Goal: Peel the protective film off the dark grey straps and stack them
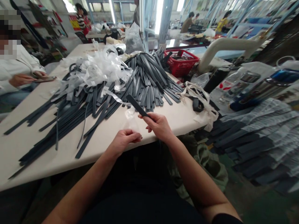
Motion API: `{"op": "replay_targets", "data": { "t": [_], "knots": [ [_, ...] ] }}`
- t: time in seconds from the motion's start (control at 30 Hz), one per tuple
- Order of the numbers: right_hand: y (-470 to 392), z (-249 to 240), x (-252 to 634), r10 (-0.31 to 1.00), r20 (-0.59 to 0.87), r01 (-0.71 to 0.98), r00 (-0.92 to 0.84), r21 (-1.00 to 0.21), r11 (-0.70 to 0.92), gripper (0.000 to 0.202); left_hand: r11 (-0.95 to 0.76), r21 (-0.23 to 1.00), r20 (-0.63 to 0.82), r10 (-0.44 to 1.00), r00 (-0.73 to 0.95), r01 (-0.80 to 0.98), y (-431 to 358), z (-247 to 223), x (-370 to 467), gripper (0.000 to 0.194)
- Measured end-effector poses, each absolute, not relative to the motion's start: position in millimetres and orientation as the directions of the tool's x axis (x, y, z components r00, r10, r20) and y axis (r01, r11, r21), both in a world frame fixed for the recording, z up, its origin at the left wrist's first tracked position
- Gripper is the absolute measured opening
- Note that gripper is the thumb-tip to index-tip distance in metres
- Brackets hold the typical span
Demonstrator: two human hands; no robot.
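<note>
My right hand (160,126) is closed around one end of a dark grey flat strip (137,105), whose free end points up and to the left over the table. Beside it, my left hand (126,140) is closed in a pinch near the table's front edge. A translucent film strip (130,114) shows just above that hand; whether the fingers hold it cannot be made out. Beyond both hands lies a large heap of similar dark grey strips (149,71). A tangle of whitish film strips (100,68) is piled on the heap's left part.
The pale table (104,144) bears a red basket (181,63) behind the heap and a crumpled plastic bag (198,99) at right. Bundled strips (259,137) and a metal flask (263,87) stand right of it. A co-worker (21,68) sits at left, holding something flat.
</note>
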State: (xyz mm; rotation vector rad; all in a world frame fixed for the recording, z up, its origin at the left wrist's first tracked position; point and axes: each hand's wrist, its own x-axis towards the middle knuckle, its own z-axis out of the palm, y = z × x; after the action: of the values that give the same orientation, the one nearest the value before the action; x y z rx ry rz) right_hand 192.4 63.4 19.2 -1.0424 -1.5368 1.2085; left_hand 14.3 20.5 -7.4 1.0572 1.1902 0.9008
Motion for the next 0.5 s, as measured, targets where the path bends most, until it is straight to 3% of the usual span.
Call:
{"op": "replay_targets", "data": {
  "t": [0.1,0.2,0.3,0.5],
  "knots": [
    [41,15,216,0.985,0.140,0.106,-0.101,-0.983,0.150,0.037,0.332,0.902,-0.313,0.943,0.114,-0.275,24,-9,21,0.035],
    [7,6,235,0.978,0.198,0.279,-0.071,-0.937,0.210,0.035,0.341,0.838,-0.336,0.938,0.088,-0.426,29,-10,30,0.041],
    [-26,-5,243,0.947,0.288,0.410,-0.145,-0.853,0.322,0.031,0.354,0.788,-0.358,0.929,0.094,-0.504,33,-11,39,0.041],
    [-49,-19,239,0.932,0.305,0.448,-0.196,-0.818,0.362,0.028,0.381,0.761,-0.360,0.921,0.146,-0.525,32,-14,49,0.038]
  ]
}}
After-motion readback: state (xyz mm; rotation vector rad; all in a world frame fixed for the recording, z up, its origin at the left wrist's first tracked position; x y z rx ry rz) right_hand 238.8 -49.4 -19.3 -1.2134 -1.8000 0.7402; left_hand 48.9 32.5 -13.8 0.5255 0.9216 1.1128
